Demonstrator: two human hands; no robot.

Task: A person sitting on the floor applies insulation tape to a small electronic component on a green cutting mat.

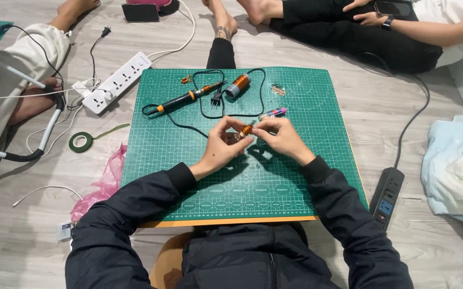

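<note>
Over the middle of a green cutting mat [295,176], my left hand [222,147] and my right hand [280,138] meet, both pinching a small coil of copper-coloured wire [246,130] between their fingertips. Behind the hands on the mat lie a black-and-orange soldering iron [184,98] with its black cord looped around, a spool of copper wire [238,85], a small clear pen-shaped piece [272,113] and a little component [278,90]. Both arms wear dark jacket sleeves.
A white power strip [116,82] and a roll of green tape [80,142] lie left of the mat, with pink plastic [103,182]. A black power strip [386,197] sits at the right. Other people's legs and feet surround the far and left sides.
</note>
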